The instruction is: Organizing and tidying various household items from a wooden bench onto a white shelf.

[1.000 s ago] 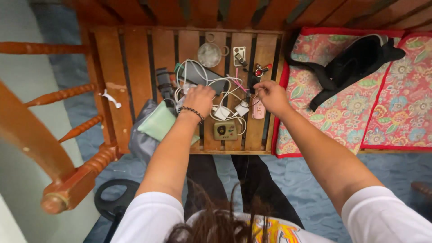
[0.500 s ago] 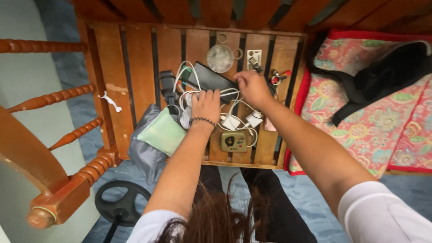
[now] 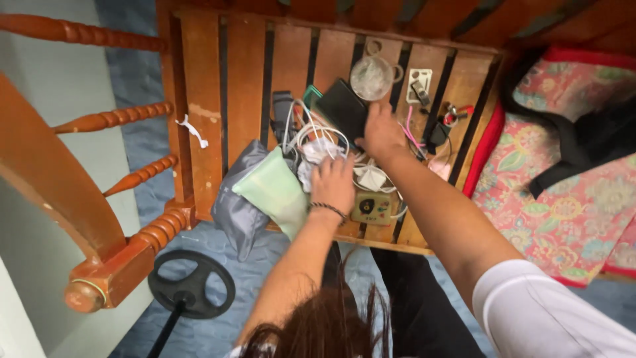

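My left hand (image 3: 333, 184) is closed over a tangle of white cables (image 3: 317, 140) in the middle of a slatted wooden bench (image 3: 245, 73). My right hand (image 3: 381, 132) reaches further in, its fingers curled on the near edge of a black phone (image 3: 341, 106) lying among the cables. A white charger plug (image 3: 371, 178) and a small olive box with a dial (image 3: 372, 207) lie just right of my left hand. A pale green pouch (image 3: 275, 189) lies on a grey bag (image 3: 233, 209) to its left.
At the back of the bench are a clear round lid (image 3: 371, 77), a white square plate (image 3: 419, 85) and a red-handled key piece (image 3: 454, 114). A floral cushion (image 3: 563, 205) with a black strap (image 3: 583, 142) lies at right. A turned wooden post (image 3: 112, 272) and a black wheel-shaped object (image 3: 192, 286) stand at left.
My right hand left the pink item at right and moved across to the phone. My left hand drew back toward me with the cables. The view shifted left.
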